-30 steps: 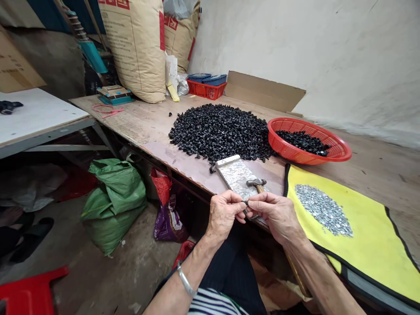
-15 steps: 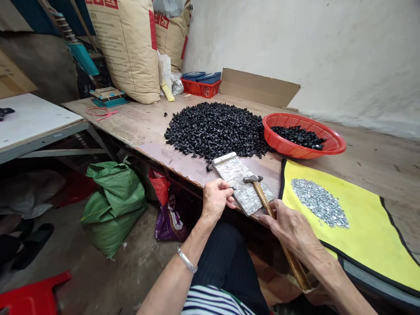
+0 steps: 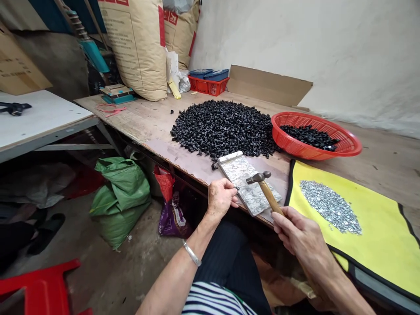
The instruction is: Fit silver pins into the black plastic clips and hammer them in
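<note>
My left hand (image 3: 220,197) pinches a small black part (image 3: 238,188) with a bit of metal at its end, by the left edge of a worn grey metal plate (image 3: 236,169). My right hand (image 3: 303,234) is wrapped round the wooden handle of a hammer (image 3: 271,197). The hammer's head hangs just above the plate, its handle slanting back towards me. Behind the plate spreads a large heap of small black parts (image 3: 223,127). To the right, a pile of small shiny metal washers (image 3: 331,208) lies on a yellow cloth (image 3: 380,236) with black edging.
A red plastic basket (image 3: 315,154) holding more black parts stands right of the heap. Further back are a red crate (image 3: 210,87) with blue lids, a cardboard strip (image 3: 269,85) and large paper sacks (image 3: 134,52). A green sack (image 3: 121,197) and red stool (image 3: 46,288) occupy the floor.
My right hand has closed more firmly round the handle and raised the hammer's head slightly off the plate. My left hand keeps its pinch. The view has turned a little left.
</note>
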The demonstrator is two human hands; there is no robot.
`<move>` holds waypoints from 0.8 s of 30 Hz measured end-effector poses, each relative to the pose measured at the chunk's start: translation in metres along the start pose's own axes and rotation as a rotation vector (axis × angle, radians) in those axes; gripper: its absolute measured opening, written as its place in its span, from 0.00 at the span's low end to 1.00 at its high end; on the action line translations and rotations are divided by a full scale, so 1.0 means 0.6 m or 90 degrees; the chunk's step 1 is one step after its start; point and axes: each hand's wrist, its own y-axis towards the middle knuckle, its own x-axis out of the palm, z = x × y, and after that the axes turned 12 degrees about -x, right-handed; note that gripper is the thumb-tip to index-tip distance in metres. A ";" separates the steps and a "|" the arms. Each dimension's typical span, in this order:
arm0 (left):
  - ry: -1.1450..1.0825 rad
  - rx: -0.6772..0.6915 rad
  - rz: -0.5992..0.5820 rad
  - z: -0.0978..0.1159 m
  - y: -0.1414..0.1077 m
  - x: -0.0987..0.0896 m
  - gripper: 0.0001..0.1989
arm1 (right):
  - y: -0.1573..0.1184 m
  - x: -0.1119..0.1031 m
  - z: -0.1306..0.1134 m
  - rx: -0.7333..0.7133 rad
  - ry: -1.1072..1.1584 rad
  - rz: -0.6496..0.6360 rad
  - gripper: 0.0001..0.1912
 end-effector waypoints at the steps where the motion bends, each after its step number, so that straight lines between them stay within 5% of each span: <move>1: 0.000 0.000 -0.001 0.001 0.000 0.000 0.08 | -0.003 0.005 0.001 -0.062 -0.084 0.018 0.14; 5: 0.004 0.001 -0.008 0.004 0.002 -0.001 0.08 | -0.009 0.015 0.000 -0.255 -0.350 0.064 0.16; 11: -0.001 0.003 -0.020 0.003 0.005 -0.003 0.08 | -0.022 0.027 -0.024 -0.480 -0.522 0.195 0.17; 17: 0.000 -0.002 -0.024 0.000 0.011 -0.005 0.09 | -0.018 0.049 -0.007 -0.471 -0.762 0.148 0.15; 24: 0.006 0.000 -0.046 0.001 0.013 -0.009 0.09 | -0.015 0.043 -0.009 -0.635 -0.711 0.254 0.15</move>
